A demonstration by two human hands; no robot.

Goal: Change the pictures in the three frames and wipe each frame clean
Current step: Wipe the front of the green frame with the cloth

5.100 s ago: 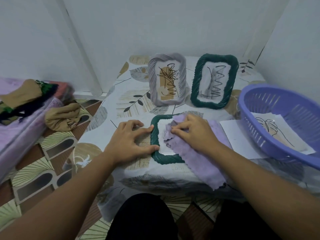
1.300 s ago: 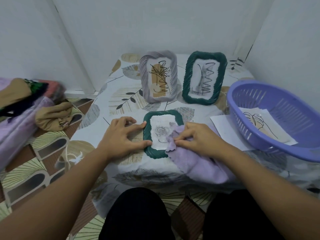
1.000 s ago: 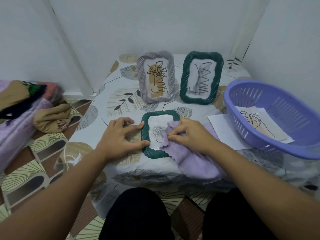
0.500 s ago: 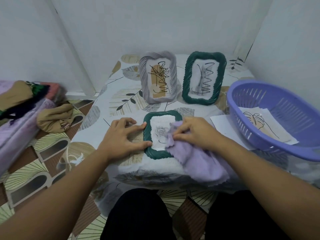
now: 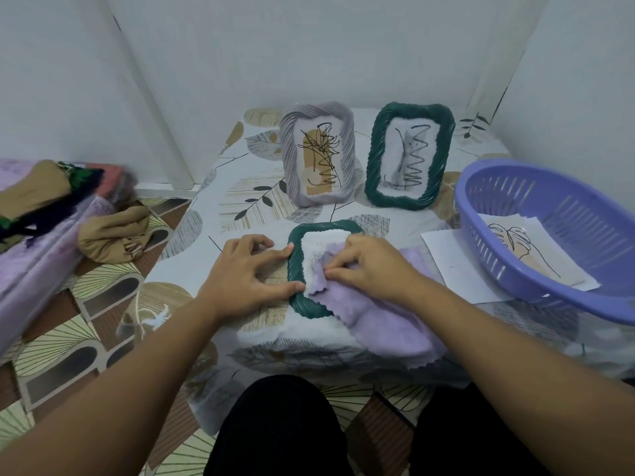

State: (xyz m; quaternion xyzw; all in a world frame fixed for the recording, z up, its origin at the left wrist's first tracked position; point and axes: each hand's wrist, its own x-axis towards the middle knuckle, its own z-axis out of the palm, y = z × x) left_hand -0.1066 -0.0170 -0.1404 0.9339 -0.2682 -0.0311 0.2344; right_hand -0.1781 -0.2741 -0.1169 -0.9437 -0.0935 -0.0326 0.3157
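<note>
Wiping the third of 3 frames: the flat green frame point(image 5: 297, 269) lies on the worktop point(image 5: 220, 214) in front of the 2 upright frames, grey frame point(image 5: 318, 152) and green frame point(image 5: 409, 156). The left hand point(image 5: 252, 273), fingers spread, presses the flat frame's left rim; the right hand point(image 5: 369, 266) pinches the lilac cloth point(image 5: 378, 317) against its glass. Good practice, as judged: brace the rim, stroke lightly and cover the corners and ribbed edge.
</note>
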